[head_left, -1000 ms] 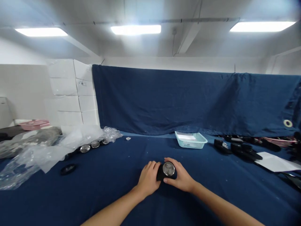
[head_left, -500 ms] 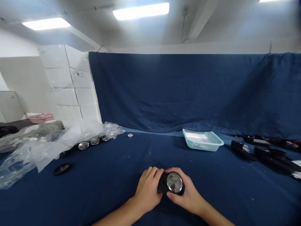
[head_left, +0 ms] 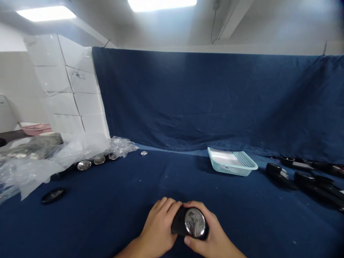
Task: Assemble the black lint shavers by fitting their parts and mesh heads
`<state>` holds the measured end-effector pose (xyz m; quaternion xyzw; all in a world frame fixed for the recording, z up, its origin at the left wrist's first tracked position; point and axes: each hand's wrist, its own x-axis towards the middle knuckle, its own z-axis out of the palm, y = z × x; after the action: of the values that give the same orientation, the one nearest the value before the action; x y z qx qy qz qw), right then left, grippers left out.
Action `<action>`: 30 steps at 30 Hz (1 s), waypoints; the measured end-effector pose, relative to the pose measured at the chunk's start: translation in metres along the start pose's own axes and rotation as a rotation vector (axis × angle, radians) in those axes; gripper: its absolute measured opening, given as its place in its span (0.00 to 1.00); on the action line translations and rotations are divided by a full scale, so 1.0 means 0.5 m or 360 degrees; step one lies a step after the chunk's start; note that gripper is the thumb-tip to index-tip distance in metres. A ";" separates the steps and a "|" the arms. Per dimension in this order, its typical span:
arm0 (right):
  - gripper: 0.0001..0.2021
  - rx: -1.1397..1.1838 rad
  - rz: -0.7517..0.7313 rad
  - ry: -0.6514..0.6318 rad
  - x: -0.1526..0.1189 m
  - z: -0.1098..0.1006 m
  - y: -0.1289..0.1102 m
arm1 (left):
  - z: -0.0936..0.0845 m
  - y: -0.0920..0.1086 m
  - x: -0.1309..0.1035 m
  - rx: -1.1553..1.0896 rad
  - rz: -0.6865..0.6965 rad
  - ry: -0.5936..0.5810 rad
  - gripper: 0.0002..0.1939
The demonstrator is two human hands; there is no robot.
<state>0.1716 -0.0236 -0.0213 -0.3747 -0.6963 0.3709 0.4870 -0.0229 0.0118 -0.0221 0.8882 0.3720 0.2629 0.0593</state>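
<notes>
Bare hands, both of them! The left hand [head_left: 159, 227] shows a broad, smooth back, rounded knuckles, then slim fingers narrowing to their tips; its thumb can't be made out. Over to the right hand [head_left: 213, 233], and there's a sturdy thumb [head_left: 195, 245], blunt and rounded, short nail at the end! Down we go: left wrist [head_left: 137, 246], bare and slender, the forearm beyond cut off by the view. Right wrist [head_left: 231, 251], bare as well. Finer detail? Lost in the blur.
</notes>
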 end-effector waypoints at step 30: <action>0.34 -0.0034 -0.0089 -0.0028 -0.021 0.000 -0.019 | -0.022 0.005 -0.004 -0.0043 0.0110 -0.0033 0.27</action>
<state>0.1727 -0.0369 -0.0171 -0.3569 -0.7147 0.3530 0.4871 -0.0282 0.0076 -0.0126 0.9024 0.3368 0.2605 0.0660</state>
